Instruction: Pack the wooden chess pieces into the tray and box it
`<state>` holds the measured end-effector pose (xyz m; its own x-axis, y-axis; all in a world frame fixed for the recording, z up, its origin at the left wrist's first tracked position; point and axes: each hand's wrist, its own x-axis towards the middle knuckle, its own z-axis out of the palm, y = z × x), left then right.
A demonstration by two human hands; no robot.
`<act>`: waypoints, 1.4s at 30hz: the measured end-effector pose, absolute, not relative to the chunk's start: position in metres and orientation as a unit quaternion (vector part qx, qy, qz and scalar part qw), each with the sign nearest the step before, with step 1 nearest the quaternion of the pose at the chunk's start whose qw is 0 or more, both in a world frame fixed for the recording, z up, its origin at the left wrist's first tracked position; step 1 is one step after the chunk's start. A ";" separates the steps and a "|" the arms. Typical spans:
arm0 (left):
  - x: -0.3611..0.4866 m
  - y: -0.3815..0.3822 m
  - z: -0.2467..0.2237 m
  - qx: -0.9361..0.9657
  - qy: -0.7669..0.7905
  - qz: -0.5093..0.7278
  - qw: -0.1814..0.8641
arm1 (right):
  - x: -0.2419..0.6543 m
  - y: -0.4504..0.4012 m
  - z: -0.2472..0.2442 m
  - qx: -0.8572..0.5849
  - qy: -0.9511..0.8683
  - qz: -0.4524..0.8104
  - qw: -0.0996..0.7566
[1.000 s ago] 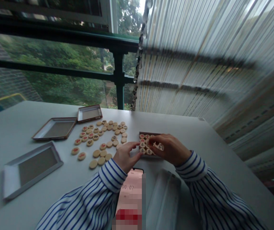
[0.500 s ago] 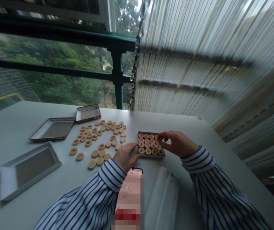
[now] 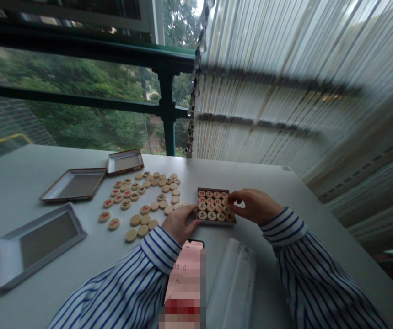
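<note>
Two hands are flanking a shallow box (image 3: pixel 215 222) on the white table (image 3: pixel 265 178); I am reading the box as a dial, twelve pointing away from the person. Lettered discs (image 3: pixel 211 206) are filling the box in rows. At eight o'clock the left hand (image 3: pixel 180 225) is spreading thumb and forefinger wide, apparently bracing the end wall. At three, the right hand (image 3: pixel 255 206) is bringing its fingertips narrowly together over the rim; whether they are gripping a disc, I cannot tell. Loose discs (image 3: pixel 135 220) are lying towards nine. Seating a disc is seemingly the present step; the next move is calling for a light, level touch.
</note>
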<state>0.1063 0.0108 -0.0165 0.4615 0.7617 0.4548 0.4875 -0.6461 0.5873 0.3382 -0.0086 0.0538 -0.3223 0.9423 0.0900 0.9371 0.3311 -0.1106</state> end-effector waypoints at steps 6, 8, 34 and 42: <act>0.107 0.010 -0.013 0.833 0.380 0.348 0.199 | 0.338 -0.009 0.052 -0.572 -0.818 0.020 0.058; 0.107 0.010 -0.013 0.834 0.383 0.344 0.197 | 0.338 -0.008 0.051 -0.573 -0.817 0.023 0.054; 0.107 0.010 -0.014 0.832 0.390 0.331 0.213 | 0.339 -0.004 0.044 -0.584 -0.811 0.036 0.013; 0.106 0.011 -0.013 0.837 0.388 0.326 0.208 | 0.340 -0.004 0.044 -0.582 -0.812 0.044 0.007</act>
<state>0.1062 0.0109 -0.0130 0.4873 0.7842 0.3840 0.5136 -0.6131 0.6003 0.3397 -0.0038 0.0437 -0.3215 0.9461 -0.0400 0.9448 0.3176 -0.0806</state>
